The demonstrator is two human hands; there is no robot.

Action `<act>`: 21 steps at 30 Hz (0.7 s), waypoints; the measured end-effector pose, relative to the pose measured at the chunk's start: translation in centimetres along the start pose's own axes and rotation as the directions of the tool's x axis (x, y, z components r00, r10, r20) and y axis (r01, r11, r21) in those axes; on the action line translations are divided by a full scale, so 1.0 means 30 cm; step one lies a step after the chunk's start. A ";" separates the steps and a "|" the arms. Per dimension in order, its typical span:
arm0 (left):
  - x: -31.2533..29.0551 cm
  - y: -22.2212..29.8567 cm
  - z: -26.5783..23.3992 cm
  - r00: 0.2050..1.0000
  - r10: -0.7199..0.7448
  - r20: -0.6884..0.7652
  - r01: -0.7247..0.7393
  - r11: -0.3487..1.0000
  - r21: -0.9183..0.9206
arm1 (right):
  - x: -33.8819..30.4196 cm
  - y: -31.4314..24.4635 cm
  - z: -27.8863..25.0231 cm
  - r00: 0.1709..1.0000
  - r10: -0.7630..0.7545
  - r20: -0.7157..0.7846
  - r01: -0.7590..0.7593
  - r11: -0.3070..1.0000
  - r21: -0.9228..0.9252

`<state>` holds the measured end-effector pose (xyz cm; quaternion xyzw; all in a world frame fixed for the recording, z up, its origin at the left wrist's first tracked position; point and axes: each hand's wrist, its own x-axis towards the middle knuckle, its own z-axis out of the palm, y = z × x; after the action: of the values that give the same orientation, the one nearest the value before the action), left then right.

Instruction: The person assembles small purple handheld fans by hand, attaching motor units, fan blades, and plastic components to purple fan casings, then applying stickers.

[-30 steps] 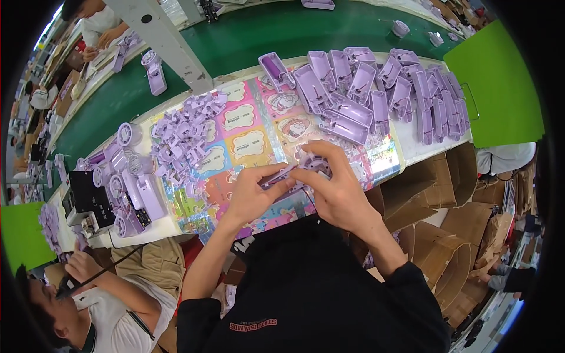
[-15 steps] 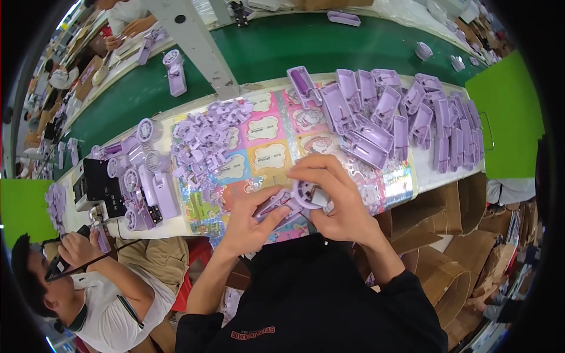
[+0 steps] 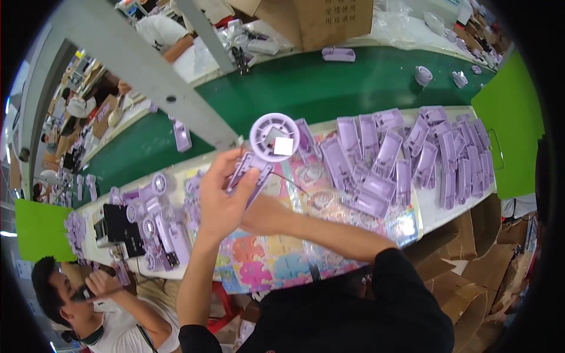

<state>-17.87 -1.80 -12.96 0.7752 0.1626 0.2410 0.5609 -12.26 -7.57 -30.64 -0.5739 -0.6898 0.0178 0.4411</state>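
Note:
My left hand (image 3: 225,197) is closed around the handle part of a lilac handheld fan housing (image 3: 275,137), held up over the table. At its top is a round spoked ring with a white square piece inside, and a thin dark wire hangs from its side. My right hand (image 3: 257,216) reaches across to the left, behind and below my left hand, and its fingers are hidden. Nearest to both hands, on the left, is a partly hidden pile of small lilac plastic parts (image 3: 193,197).
Many lilac handle shells (image 3: 385,156) lie to the right on the table. A green conveyor belt (image 3: 376,76) runs behind, below a grey metal post (image 3: 159,88). At left are a black box (image 3: 122,226), more lilac housings (image 3: 154,215) and a seated person (image 3: 106,306). Cardboard boxes (image 3: 453,259) stand right.
My left hand has raised the fan housing up and away from me, its ring now upright. My right hand has let go and crossed left behind it. The view has shifted.

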 end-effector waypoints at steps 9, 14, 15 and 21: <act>0.683 -0.456 0.173 0.937 -0.115 -0.331 0.247 0.887 0.391 | 0.000 -0.045 -0.103 0.997 -0.009 0.070 0.005 0.999 0.052; 0.770 -0.584 0.236 0.891 -0.048 -0.451 0.381 0.620 0.686 | -0.022 -0.024 -0.101 0.997 0.015 0.073 -0.018 0.999 0.035; 0.775 -0.599 0.230 0.903 0.059 -0.426 0.305 0.610 0.732 | -0.023 -0.030 -0.107 0.995 0.001 0.095 -0.002 1.000 0.014; 0.887 -0.651 0.180 0.943 -0.240 -0.231 0.304 0.904 0.301 | -0.033 -0.011 -0.117 0.992 0.048 0.116 -0.055 0.997 0.058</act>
<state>7.60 14.03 -27.77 0.8018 0.3601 0.2014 0.4324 -10.34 -10.17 -28.91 -0.5757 -0.6980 0.0831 0.4177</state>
